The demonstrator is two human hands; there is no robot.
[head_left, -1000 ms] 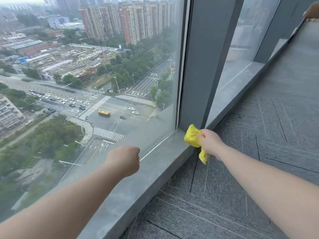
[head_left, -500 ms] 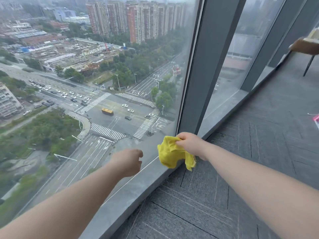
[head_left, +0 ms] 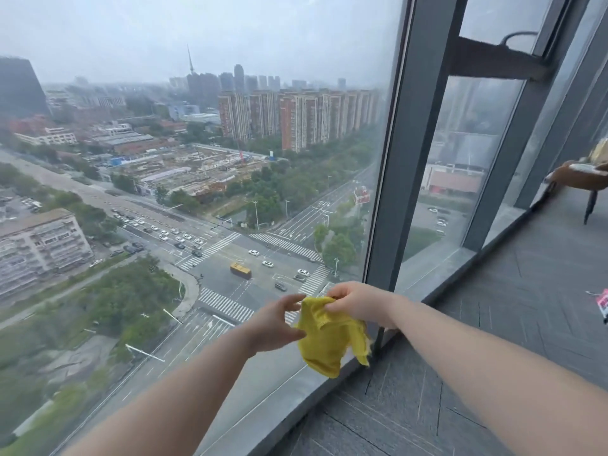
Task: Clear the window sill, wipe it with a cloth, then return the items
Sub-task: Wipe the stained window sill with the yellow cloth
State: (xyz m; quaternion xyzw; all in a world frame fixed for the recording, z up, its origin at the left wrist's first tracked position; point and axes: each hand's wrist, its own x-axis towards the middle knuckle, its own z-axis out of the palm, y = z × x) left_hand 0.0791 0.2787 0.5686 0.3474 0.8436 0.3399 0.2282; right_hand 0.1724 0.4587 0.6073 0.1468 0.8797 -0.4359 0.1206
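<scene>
A crumpled yellow cloth (head_left: 329, 340) hangs in the air above the low grey window sill (head_left: 283, 409). My right hand (head_left: 358, 302) pinches its top edge. My left hand (head_left: 276, 320) is at the cloth's left side, fingers spread and touching its upper corner. The sill runs along the foot of the big window from the lower left toward the far right, and no items show on it.
A dark window post (head_left: 394, 179) rises just behind my hands. Grey carpet tiles (head_left: 493, 340) cover the floor to the right. A brown chair (head_left: 582, 176) stands at the far right, and a small pink item (head_left: 603, 302) lies on the floor at the frame's edge.
My right hand lifted the cloth off the sill and brought it left. My left hand opened from a fist and came up to the cloth. The view tilted upward.
</scene>
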